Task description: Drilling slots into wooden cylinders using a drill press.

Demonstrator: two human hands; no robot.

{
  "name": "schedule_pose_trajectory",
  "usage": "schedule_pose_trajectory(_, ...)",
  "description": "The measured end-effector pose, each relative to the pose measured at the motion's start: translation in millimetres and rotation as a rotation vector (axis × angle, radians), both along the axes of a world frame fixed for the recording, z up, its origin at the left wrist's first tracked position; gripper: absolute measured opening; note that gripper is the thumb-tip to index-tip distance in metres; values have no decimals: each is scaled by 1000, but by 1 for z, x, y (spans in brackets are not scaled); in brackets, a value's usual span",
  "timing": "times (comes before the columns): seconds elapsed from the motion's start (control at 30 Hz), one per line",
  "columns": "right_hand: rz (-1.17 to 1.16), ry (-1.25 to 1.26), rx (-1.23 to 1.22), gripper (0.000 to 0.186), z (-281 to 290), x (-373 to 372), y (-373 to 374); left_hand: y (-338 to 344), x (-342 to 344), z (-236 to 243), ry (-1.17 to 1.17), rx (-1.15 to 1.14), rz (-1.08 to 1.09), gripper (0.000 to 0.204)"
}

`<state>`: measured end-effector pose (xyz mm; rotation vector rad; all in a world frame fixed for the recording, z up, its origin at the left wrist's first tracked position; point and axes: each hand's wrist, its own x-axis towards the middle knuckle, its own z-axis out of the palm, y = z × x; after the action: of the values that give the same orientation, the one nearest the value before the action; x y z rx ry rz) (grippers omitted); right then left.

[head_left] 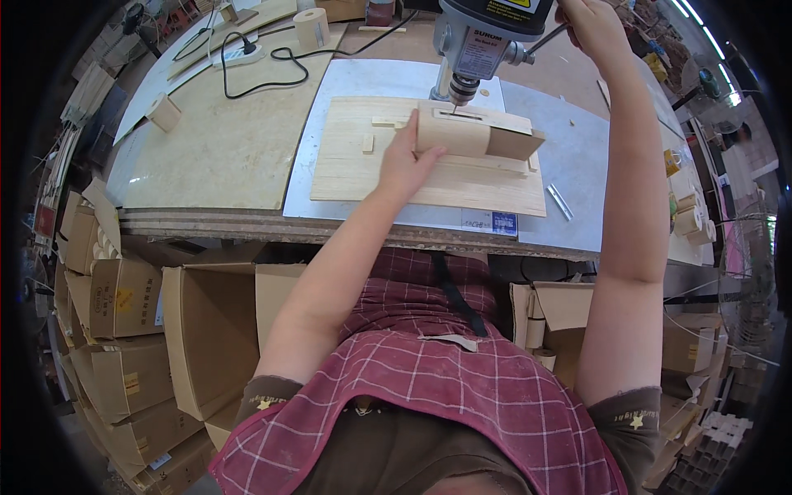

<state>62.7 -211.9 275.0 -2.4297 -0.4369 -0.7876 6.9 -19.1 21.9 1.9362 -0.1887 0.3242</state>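
My left hand [406, 165] grips the left end of a pale wooden piece [454, 136] with a rounded face, a long slot and a darker block [513, 142] at its right end. The piece lies on a flat wooden board [346, 173] with small strips [368, 143], under the drill press [487, 49], whose thin bit is at the slot; whether it touches cannot be told. My right hand [587, 25] is raised at the top right, closed round the drill's metal lever.
The board rests on a white sheet [305, 181] on the worktable. A black cord [280, 82], power strip [237, 55] and wooden cylinders [162, 113] are at left; more cylinders [693, 219] and a metal rod [559, 200] at right. Cardboard boxes [206, 338] stand below the table edge.
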Motion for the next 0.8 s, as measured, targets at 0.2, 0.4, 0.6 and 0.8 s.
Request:
schedule_pose_trajectory(0.2, 20, 15, 15, 37, -12, -4, -6, -8, -3, 0, 25, 67, 19, 77)
schedule_pose_trajectory(0.4, 109, -79, 72, 35, -65, -48, 0, -6, -10, 1, -13, 53, 51, 76)
schedule_pose_trajectory(0.6, 75, -364, 324, 21, -118, -63, 17, -9, -6, -2, -17, 50, 53, 75)
schedule_pose_trajectory(0.8, 121, -443, 331, 8, -163, -61, 22, -9, -6, -3, -37, 57, 62, 75)
